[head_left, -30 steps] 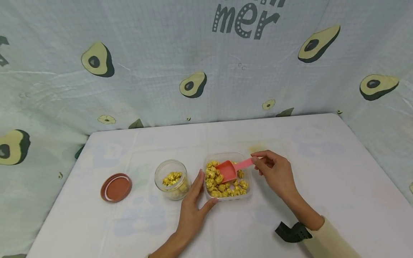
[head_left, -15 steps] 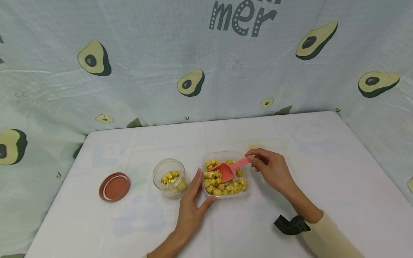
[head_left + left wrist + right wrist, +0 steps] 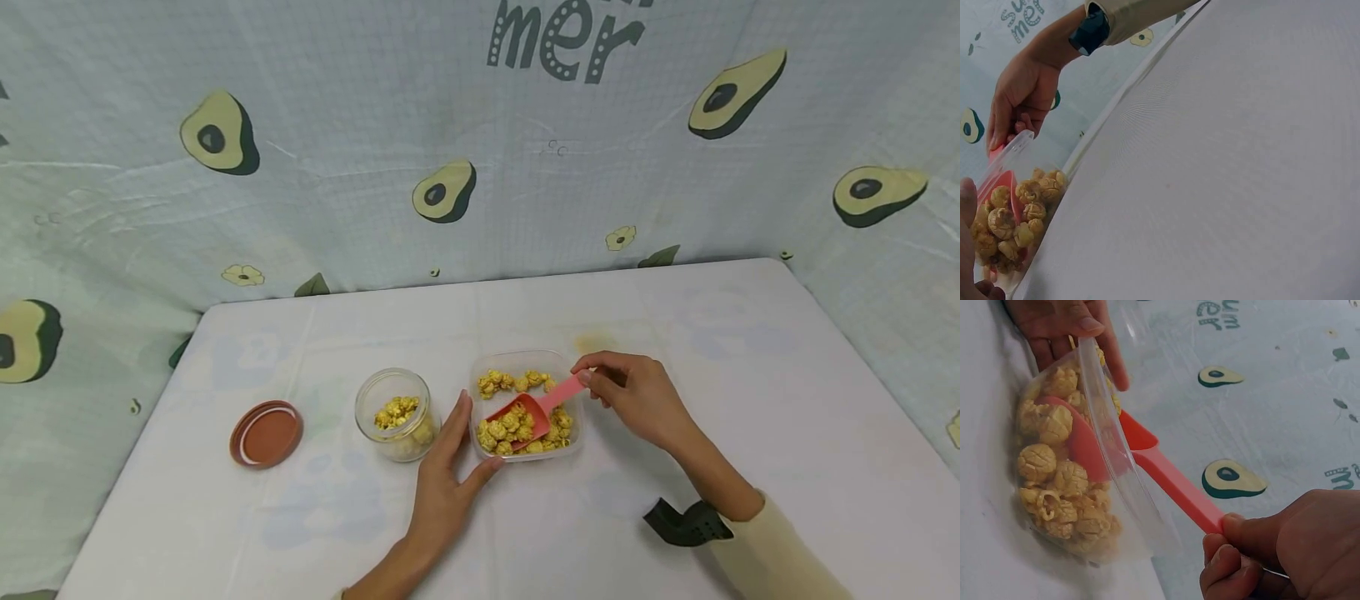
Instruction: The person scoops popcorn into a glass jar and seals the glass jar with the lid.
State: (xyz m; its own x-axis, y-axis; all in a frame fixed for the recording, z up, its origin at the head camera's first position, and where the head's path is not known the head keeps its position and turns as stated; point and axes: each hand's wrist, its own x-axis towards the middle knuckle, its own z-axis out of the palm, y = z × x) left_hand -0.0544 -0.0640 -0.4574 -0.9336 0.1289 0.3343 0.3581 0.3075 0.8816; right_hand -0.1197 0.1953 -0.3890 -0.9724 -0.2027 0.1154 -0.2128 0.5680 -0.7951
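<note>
I see the clear tub [image 3: 527, 363] of popcorn [image 3: 517, 425] just below frame centre, my left hand [image 3: 447, 483] resting open against its lower-left wall, while my right hand [image 3: 633, 397] pinches the pink scoop [image 3: 534, 409], handle running upper right to lower left, blade loaded beside 1 jar [image 3: 393, 414].

Head view: mounted high at the near edge, facing forward and down across the whole table [image 3: 750, 375] toward the far backdrop [image 3: 337, 125]; widest coverage. Left wrist view: set low at table level, very close, facing right across the clear tub [image 3: 1016, 187] toward the right hand [image 3: 1019, 103]. Right wrist view: close behind the right hand [image 3: 1285, 550], facing left along the pink scoop [image 3: 1166, 475]; all three views share the tub of popcorn [image 3: 525, 425].
</note>
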